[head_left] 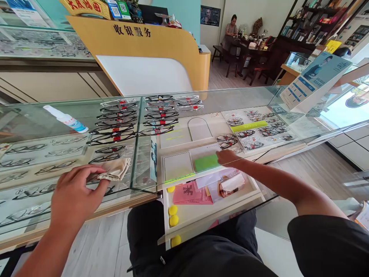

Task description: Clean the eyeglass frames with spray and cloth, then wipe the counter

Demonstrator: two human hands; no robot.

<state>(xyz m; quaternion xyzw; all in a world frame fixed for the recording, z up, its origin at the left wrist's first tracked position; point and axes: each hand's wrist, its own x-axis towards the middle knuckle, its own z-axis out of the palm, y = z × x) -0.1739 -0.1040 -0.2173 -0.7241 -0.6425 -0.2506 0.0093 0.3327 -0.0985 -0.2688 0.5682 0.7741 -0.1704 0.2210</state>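
In my left hand (pixel 77 188) a folded beige cloth (pixel 115 169) is pinched between thumb and fingers, above the glass counter. My right hand (pixel 227 157) reaches inside the display case with its fingers curled; what they hold, if anything, is hidden. Just beyond it lie dark-framed eyeglasses (pixel 227 141), and a green card (pixel 206 163) is beside its fingertips. Below, a pulled-out drawer (pixel 170 214) contains pink packets (pixel 188 193), clear bags and yellow round pieces (pixel 173 220).
Rows of eyeglasses (pixel 115 123) rest on the counter's left part, near a white spray bottle (pixel 65 119). More eyeglasses (pixel 272 129) fill a tray at the right. An advertising stand (pixel 314 79) rises at the far right. Behind stands a yellow cashier desk (pixel 161 42); a person (pixel 231 30) sits farther back.
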